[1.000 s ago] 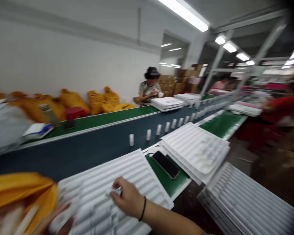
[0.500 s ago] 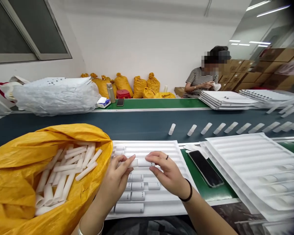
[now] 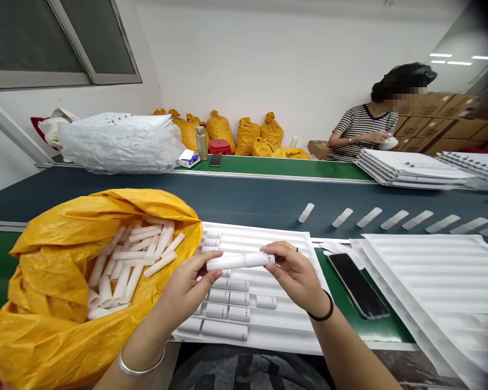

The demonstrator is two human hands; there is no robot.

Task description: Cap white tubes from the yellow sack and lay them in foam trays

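Note:
Between my two hands I hold a white tube [image 3: 239, 261] level above a white ribbed tray [image 3: 287, 330]. My left hand [image 3: 189, 287] pinches its left end and my right hand [image 3: 295, 273] pinches its right end, at the cap. In the tray's grooves under my hands lie several white tubes [image 3: 230, 298]. To my left stands an open yellow sack [image 3: 65, 303] full of loose white tubes [image 3: 126, 260].
A dark conveyor belt [image 3: 228, 200] carries a row of white tubes [image 3: 390, 219] off to the right. A black phone [image 3: 358, 284] lies on green matting beside another stack of trays [image 3: 435, 281]. Across the belt a person in a striped shirt [image 3: 364, 132] works near more trays, yellow sacks and cartons.
One second ago my view swung right and my right hand lay on the tray. Now I look down and both hands hold one tube, lifted slightly since half a second ago.

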